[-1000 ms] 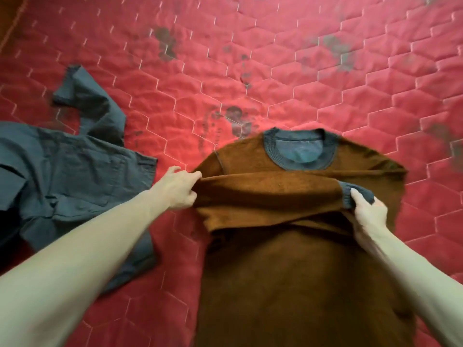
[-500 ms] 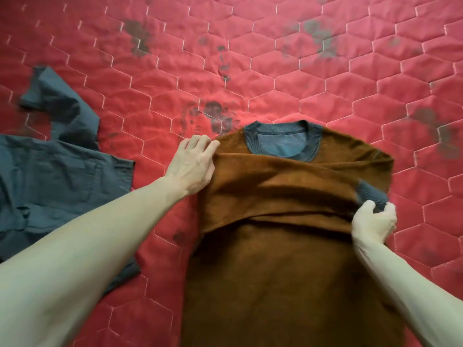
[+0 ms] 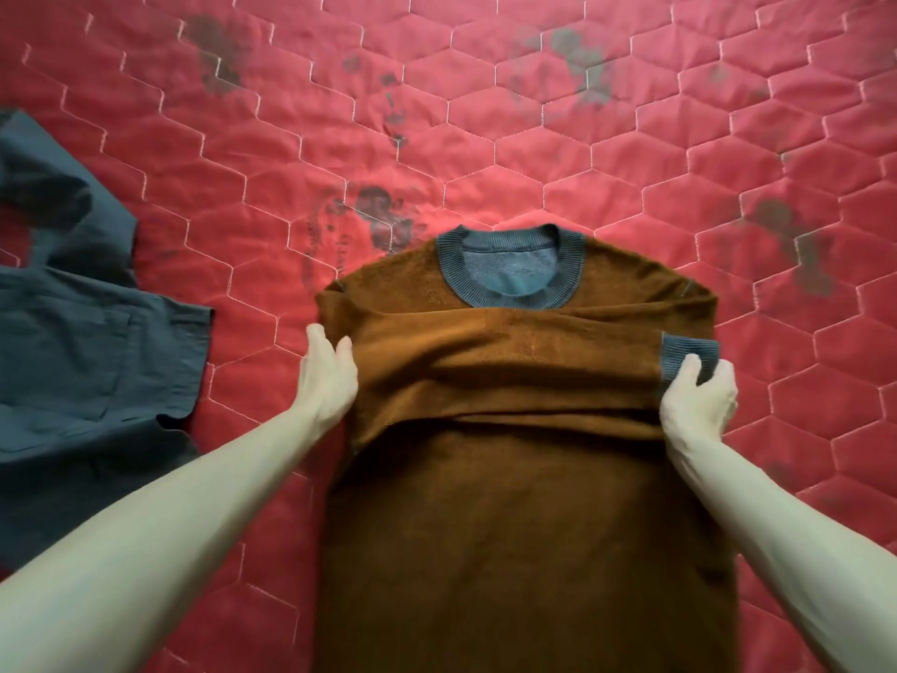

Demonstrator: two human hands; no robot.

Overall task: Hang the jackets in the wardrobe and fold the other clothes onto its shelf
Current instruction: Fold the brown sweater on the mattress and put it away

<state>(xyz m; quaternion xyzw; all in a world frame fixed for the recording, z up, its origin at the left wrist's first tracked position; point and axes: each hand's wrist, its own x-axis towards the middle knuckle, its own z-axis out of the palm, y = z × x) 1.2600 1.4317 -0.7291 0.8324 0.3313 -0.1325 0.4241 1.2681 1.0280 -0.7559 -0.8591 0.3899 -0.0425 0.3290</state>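
A brown sweater (image 3: 524, 527) with a grey-blue ribbed collar lies flat on the red quilted bed cover (image 3: 485, 128), neck pointing away from me. Its sleeves are folded across the chest in a band. My left hand (image 3: 327, 381) grips the left edge of that folded band. My right hand (image 3: 699, 400) pinches the grey-blue cuff (image 3: 689, 349) at the band's right end. A dark grey-blue garment (image 3: 82, 342) lies spread at the left, apart from the sweater.
The bed cover has hexagon stitching and several dark stains above the sweater. Bare cover stretches beyond the collar and to the right. No wardrobe or shelf shows in this view.
My left hand slid down from the sweater's shoulder to the left edge of the folded sleeves. The right hand kept the cuff. The sleeve band now lies flatter and straighter across the chest.
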